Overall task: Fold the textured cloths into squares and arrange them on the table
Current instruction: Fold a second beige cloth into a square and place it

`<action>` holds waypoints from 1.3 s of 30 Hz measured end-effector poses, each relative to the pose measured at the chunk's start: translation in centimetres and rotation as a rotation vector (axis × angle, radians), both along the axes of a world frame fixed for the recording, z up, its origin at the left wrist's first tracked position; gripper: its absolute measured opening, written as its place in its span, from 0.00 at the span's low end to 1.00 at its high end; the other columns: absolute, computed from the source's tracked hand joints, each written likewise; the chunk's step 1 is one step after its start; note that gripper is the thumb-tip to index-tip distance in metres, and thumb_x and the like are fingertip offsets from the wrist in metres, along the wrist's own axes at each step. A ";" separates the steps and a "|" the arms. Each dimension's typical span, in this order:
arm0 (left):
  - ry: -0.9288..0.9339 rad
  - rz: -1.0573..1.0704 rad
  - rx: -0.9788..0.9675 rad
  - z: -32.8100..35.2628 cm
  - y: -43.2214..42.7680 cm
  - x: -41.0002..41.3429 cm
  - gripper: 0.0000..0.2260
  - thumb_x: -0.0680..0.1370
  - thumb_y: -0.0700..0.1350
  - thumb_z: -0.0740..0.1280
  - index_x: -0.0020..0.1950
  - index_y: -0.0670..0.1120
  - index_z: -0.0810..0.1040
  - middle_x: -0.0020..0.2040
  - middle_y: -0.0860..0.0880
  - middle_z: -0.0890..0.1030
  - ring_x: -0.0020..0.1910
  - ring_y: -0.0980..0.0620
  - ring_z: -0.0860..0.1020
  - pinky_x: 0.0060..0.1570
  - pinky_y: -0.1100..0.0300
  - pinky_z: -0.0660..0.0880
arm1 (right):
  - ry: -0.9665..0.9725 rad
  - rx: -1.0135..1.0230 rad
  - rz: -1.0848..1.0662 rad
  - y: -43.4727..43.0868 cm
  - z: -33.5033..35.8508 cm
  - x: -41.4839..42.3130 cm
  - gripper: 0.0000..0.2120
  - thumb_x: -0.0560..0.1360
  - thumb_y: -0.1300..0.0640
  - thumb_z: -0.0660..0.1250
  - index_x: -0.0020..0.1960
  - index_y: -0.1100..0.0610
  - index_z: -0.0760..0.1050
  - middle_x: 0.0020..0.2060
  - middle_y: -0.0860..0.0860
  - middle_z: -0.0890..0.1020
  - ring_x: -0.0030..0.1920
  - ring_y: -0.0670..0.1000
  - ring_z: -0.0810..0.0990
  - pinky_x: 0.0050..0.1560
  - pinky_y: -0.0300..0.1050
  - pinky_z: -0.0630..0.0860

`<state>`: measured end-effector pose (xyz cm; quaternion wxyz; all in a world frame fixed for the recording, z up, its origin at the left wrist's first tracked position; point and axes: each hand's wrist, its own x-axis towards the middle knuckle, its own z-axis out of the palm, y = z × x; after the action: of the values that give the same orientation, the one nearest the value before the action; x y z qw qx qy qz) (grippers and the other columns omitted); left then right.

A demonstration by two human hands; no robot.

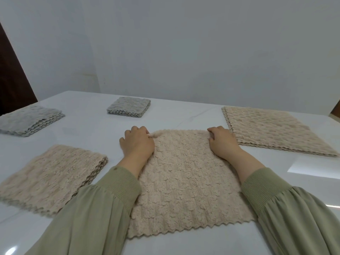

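Note:
A beige textured cloth (182, 179) lies spread flat on the white table (88, 137) in front of me. My left hand (137, 142) pinches its far left corner, which is slightly lifted. My right hand (223, 142) grips its far right corner with curled fingers. A stack of folded beige cloths (49, 179) sits at the near left. Unfolded beige cloths (272, 129) lie stacked flat at the right. Two piles of folded grey cloths sit farther back, one at the far left (29, 119) and one at the centre back (129, 107).
A plain pale wall rises just behind the table's far edge. A dark wooden panel (11, 80) stands at the far left. Green sleeves cover both forearms over the cloth's sides.

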<state>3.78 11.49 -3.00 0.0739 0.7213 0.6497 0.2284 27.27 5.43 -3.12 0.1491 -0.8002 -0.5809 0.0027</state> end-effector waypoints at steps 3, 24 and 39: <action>-0.135 -0.023 -0.002 0.1 0.0 -0.1 0.09 0.74 0.37 0.60 0.49 0.49 0.72 0.54 0.48 0.76 0.56 0.46 0.71 0.54 0.52 0.67 | -0.025 0.039 -0.009 -0.1 0.1 -0.1 0.19 0.79 0.57 0.56 0.69 0.55 0.68 0.63 0.57 0.72 0.64 0.60 0.67 0.68 0.57 0.61; -0.432 0.066 0.162 0.4 0.0 -1.3 0.07 0.76 0.42 0.64 0.44 0.43 0.82 0.46 0.46 0.81 0.43 0.47 0.74 0.41 0.57 0.71 | 0.125 0.325 -0.105 -1.0 2.2 1.5 0.09 0.71 0.61 0.65 0.33 0.62 0.75 0.27 0.54 0.74 0.32 0.55 0.72 0.27 0.41 0.60; -0.752 -0.012 0.137 0.8 -0.8 -0.9 0.09 0.77 0.44 0.62 0.43 0.44 0.81 0.40 0.50 0.80 0.41 0.51 0.75 0.43 0.60 0.70 | 0.476 0.513 -0.064 -1.2 1.7 0.4 0.13 0.75 0.60 0.58 0.54 0.55 0.79 0.45 0.51 0.82 0.42 0.52 0.77 0.46 0.45 0.74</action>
<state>2.83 10.71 -2.23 0.2603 0.5942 0.5561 0.5195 27.68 4.22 -1.44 0.4766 -0.7314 -0.4862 0.0383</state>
